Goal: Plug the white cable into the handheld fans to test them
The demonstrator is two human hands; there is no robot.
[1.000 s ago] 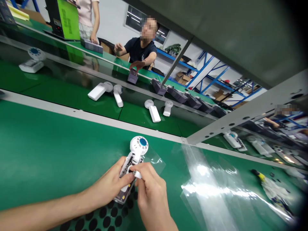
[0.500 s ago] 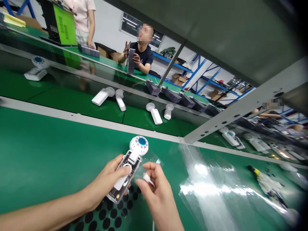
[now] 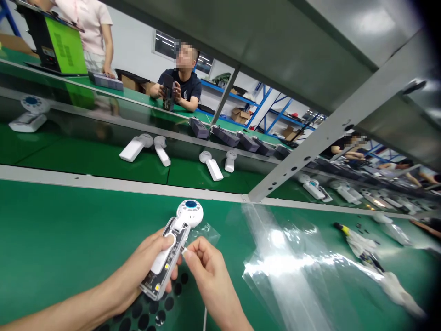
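A handheld fan [image 3: 190,212] with a round white head, a blue centre and a see-through body showing circuitry lies tilted in my left hand [image 3: 151,262]. My left thumb presses on the round white part of the body, and the fingers wrap underneath. At the body's right side, my right hand [image 3: 210,271] pinches a small white cable plug [image 3: 184,251] by its end. The plug's tip is at the fan's edge; whether it sits fully in a port I cannot tell. Its white cable [image 3: 205,318] hangs below my right hand. Small yellowish lights glow in the fan's body.
Clear plastic bags [image 3: 285,271] lie to the right. Black round stickers [image 3: 160,317] are under my hands. Beyond the metal rail [image 3: 113,184], several white fans [image 3: 212,166] lie on a green belt. A slanted metal post [image 3: 296,161] rises at the right. Co-workers sit and stand across.
My right hand has brought the plug leftward to the fan's side edge. Lights now show in the body. The view has shifted, and the co-worker opposite has turned the dark box they hold.
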